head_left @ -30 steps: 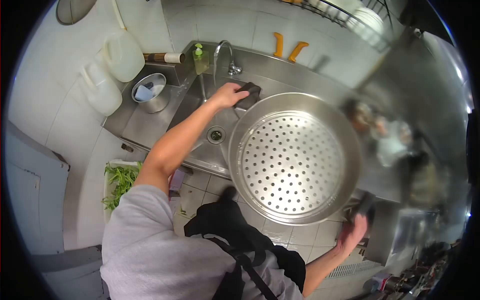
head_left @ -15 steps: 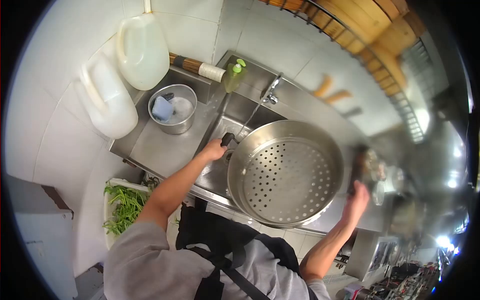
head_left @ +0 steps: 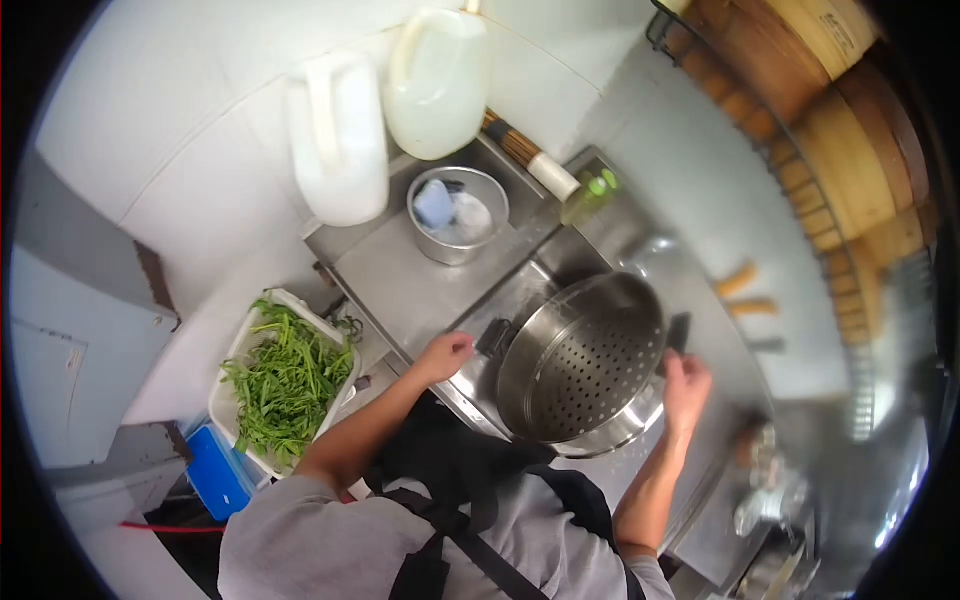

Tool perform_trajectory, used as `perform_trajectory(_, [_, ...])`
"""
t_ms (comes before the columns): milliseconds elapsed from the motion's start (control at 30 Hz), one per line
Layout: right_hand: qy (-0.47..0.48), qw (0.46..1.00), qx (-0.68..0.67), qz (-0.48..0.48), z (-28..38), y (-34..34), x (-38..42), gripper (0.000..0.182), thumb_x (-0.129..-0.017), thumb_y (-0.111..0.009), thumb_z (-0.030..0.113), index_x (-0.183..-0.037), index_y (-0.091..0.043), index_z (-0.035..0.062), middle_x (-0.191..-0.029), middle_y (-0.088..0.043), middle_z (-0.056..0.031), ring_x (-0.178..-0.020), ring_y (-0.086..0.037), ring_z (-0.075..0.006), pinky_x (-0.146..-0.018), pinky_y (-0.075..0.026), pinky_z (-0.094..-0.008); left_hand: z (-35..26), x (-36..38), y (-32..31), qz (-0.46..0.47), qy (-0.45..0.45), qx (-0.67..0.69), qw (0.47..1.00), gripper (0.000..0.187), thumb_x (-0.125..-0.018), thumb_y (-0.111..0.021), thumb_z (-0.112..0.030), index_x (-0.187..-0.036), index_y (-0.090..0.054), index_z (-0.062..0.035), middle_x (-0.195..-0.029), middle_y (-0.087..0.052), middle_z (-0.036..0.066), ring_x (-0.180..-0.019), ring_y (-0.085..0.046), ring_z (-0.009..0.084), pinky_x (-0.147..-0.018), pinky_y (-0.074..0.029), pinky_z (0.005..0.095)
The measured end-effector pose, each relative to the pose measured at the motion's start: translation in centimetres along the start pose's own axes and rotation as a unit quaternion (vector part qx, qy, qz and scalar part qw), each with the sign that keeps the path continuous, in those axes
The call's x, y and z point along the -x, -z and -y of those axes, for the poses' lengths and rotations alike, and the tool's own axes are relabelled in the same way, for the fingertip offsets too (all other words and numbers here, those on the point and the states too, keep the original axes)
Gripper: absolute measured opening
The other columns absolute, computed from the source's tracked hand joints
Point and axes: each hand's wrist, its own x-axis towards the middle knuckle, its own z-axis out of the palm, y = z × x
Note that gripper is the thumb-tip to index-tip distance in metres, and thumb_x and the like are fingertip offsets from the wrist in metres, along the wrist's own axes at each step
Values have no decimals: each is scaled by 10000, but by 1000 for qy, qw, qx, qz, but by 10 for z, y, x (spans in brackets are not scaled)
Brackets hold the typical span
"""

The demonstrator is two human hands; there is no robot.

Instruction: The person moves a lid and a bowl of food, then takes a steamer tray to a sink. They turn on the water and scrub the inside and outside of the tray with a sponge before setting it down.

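A large steel steamer pot [head_left: 590, 365] with a perforated bottom sits tilted in the sink [head_left: 470, 385], its opening facing up and left. Dark handles stick out on both sides. My left hand [head_left: 445, 358] hovers just left of the left handle [head_left: 494, 338], fingers curled in with nothing in them. On the other side, my right hand [head_left: 687, 392] is beside the rim, its fingers apart and their tips just under the right handle [head_left: 680, 331].
A small steel pot [head_left: 455, 240] with a blue sponge [head_left: 434, 204] stands on the drainboard [head_left: 390, 285]. Behind it are two plastic jugs [head_left: 338, 150], a bamboo brush [head_left: 530, 160] and a green soap bottle [head_left: 590, 200]. Leafy greens [head_left: 290, 385] fill a white bin at left. Bamboo steamers [head_left: 850, 130] line a rack.
The steamer pot has gone down into the sink and tilted. My left hand has come off its handle; my right hand has come up beside the other handle. The view has turned.
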Motion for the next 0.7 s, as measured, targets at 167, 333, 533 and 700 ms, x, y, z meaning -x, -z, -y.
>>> perform_trajectory(167, [20,997,-14,68,-51,-53,-33,303,-818,-676,232,-697,-589,-32,-597,-546,-25,-594,-462,-94,-549,-385,-279,-14,35,32,-94,20,-4,995,328,-891,-615,-235,-1114,-630,4,-1016,-685,138,-922,-652,217,-833,-508,331])
perform_trajectory(333, [45,993,-37,102,-85,-73,-97,364,-834,-656,302,-696,-598,-31,-590,-571,-74,-560,-488,-119,-539,-406,-313,-12,42,60,-157,-32,10,987,249,-916,-605,-159,-1105,-628,1,-990,-671,67,-925,-616,151,-843,-486,282])
perform_trajectory(533, [61,993,70,70,-109,-98,-152,504,-849,-548,430,-833,-653,-63,-860,-645,-287,-867,-609,-465,-764,-470,-495,-90,30,129,-302,-110,73,944,201,-953,-566,-155,-1102,-618,-30,-984,-656,29,-874,-596,117,-765,-465,252])
perform_trajectory(700, [72,987,114,88,-86,-125,-164,488,-852,-567,399,-1050,-601,-46,-997,-640,-285,-981,-606,-436,-875,-477,-484,-124,20,130,-281,-81,54,955,220,-958,-562,-192,-1123,-586,-47,-992,-648,24,-900,-597,109,-778,-463,255])
